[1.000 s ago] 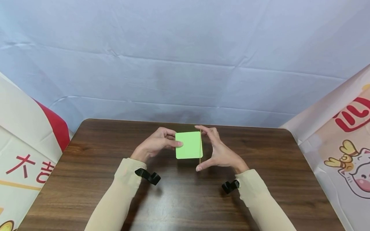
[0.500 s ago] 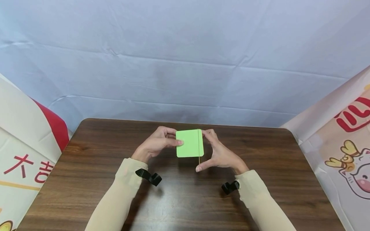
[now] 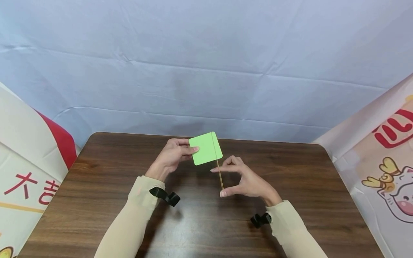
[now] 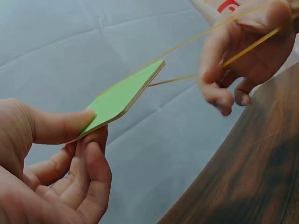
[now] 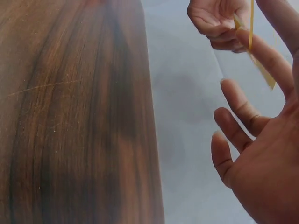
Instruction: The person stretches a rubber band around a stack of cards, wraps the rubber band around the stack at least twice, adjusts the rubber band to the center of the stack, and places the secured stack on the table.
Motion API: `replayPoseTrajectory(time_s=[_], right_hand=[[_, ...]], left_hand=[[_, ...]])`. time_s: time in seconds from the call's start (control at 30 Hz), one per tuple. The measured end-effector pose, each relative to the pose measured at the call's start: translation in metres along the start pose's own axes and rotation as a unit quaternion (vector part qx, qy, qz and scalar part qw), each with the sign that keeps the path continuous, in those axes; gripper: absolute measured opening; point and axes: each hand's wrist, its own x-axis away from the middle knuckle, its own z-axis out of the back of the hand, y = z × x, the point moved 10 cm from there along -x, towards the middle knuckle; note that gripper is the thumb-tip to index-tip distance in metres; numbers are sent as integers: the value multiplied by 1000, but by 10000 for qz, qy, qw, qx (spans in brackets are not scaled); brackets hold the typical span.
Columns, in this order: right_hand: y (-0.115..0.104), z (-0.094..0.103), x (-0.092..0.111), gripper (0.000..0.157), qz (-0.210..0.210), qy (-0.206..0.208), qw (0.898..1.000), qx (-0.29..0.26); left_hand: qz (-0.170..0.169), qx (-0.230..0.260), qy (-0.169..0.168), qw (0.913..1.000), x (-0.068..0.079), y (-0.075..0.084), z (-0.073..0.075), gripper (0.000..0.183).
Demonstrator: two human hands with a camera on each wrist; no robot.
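Observation:
My left hand (image 3: 170, 157) pinches a thin stack of light green square cards (image 3: 204, 149) by its left edge, thumb on top. The stack is tilted above the table, and its layered edge shows in the left wrist view. A yellow rubber band (image 3: 220, 175) runs over the right part of the cards (image 4: 122, 95) and stretches down toward me. The near end of the band is hooked on the thumb of my right hand (image 3: 250, 179), whose index finger is extended beside the strands. In the right wrist view the other fingers (image 5: 236, 128) are spread and loosely bent.
The dark wooden table (image 3: 206, 222) lies below both hands. A pale cloth backdrop (image 3: 206, 71) hangs behind its far edge. Printed banners stand at the left (image 3: 29, 172) and right (image 3: 387, 172). Each wrist wears a black camera mount.
The card stack has tilted and moved up and left with my left hand. My right index finger has come off the band's far end and moved down; the band now slants from cards to thumb.

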Motion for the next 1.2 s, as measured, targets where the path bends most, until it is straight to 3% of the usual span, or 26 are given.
replayPoseTrajectory(time_s=[0.33, 0.53, 0.73, 0.83, 1.0, 1.2], right_hand=[[-38, 2, 4, 34, 1299, 275, 9910, -177], [-49, 2, 2, 50, 1688, 567, 9840, 106], [-47, 2, -6, 69, 1335, 682, 9851, 840], [-43, 1, -9, 78, 1037, 718, 9793, 1584], [-44, -2, -15, 89, 802, 871, 9512, 2851], [-51, 1, -23, 98, 538, 1311, 9216, 3614]], left_hand=[[242, 406, 557, 9973, -3, -6, 14, 23], [320, 609, 816, 9943, -4, -7, 20, 13], [412, 860, 1068, 9897, -4, -11, 24, 11], [422, 938, 1137, 9882, -4, -11, 26, 11], [344, 1062, 1370, 9843, -4, -10, 31, 12], [206, 977, 1554, 9828, -4, -9, 34, 16]])
